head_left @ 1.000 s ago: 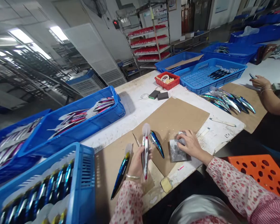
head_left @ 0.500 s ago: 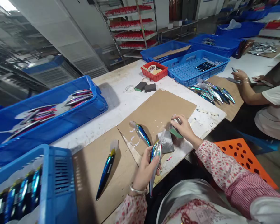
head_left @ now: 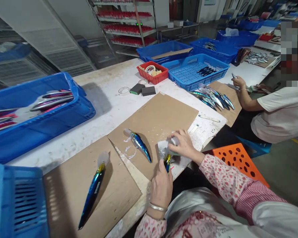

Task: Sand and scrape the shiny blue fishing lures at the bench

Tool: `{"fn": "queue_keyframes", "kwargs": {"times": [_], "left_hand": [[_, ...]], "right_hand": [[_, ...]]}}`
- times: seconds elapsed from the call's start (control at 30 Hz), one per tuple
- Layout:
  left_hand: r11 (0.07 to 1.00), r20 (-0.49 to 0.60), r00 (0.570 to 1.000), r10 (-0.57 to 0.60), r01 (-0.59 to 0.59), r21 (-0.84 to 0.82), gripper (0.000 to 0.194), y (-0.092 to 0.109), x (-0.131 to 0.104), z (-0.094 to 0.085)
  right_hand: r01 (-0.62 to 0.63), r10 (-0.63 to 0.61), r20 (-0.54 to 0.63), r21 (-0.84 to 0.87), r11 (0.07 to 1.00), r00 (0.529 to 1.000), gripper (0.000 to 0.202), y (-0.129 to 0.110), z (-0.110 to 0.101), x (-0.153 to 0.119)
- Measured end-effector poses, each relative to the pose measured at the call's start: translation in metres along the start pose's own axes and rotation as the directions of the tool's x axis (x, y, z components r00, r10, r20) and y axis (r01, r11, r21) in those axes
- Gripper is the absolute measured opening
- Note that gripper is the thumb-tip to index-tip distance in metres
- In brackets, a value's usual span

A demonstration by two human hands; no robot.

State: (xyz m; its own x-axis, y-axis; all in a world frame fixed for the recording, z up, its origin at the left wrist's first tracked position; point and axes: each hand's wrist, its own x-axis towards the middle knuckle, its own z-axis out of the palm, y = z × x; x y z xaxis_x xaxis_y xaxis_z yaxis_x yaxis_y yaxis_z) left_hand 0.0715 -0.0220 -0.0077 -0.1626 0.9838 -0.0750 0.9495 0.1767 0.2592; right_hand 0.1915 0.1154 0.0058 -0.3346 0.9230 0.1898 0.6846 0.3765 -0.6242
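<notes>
My left hand is closed around a fishing lure; only its yellow and blue front part shows above the fingers. My right hand is bent over the lure's clear lip, gripping a green-edged sanding sponge that the fingers mostly cover. Under the hands lies a grey block dusted white. Left of them, a blue lure with a clear lip rests on the cardboard. A longer dark blue lure lies on another cardboard sheet nearer the left.
Blue crates with lures and a lighter blue basket stand at left. Two dark sanding blocks sit near a red tray. At right a co-worker handles lures beside a lure pile. An orange stool stands below.
My right hand has moved in with the sanding sponge to the lure's lip. My left hand has turned, back upward, with the lure. The view has swung right.
</notes>
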Motion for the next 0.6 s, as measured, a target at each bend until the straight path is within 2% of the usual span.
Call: {"fn": "queue_keyframes", "kwargs": {"times": [0.1,0.2,0.3,0.47,0.6], "left_hand": [[0.999,-0.044,0.999,0.026,-0.024,0.028,0.044,-0.002,0.0,0.005],[0.999,-0.076,0.997,0.03,-0.028,0.037,0.045,-0.002,0.0,0.007],[0.999,-0.047,0.999,0.022,-0.021,0.031,0.046,0.0,0.0,0.003],[0.999,-0.002,1.0,0.024,-0.024,0.037,0.047,0.005,0.003,-0.003],[1.0,-0.013,1.0,0.006,-0.006,0.007,0.047,0.006,0.003,-0.002]], "right_hand": [[0.051,-0.05,0.077,-0.008,0.999,0.996,0.028,-0.004,-0.003,-0.002],[0.026,-0.018,0.061,-0.129,0.991,0.998,0.027,-0.004,-0.006,0.01],[0.035,-0.029,0.034,-0.211,0.977,0.999,0.027,-0.005,-0.009,0.013],[0.079,-0.059,0.131,-0.156,0.985,0.99,0.027,-0.005,-0.009,0.004],[0.019,-0.007,0.055,-0.218,0.976,0.998,0.026,-0.004,-0.01,0.012]]}}
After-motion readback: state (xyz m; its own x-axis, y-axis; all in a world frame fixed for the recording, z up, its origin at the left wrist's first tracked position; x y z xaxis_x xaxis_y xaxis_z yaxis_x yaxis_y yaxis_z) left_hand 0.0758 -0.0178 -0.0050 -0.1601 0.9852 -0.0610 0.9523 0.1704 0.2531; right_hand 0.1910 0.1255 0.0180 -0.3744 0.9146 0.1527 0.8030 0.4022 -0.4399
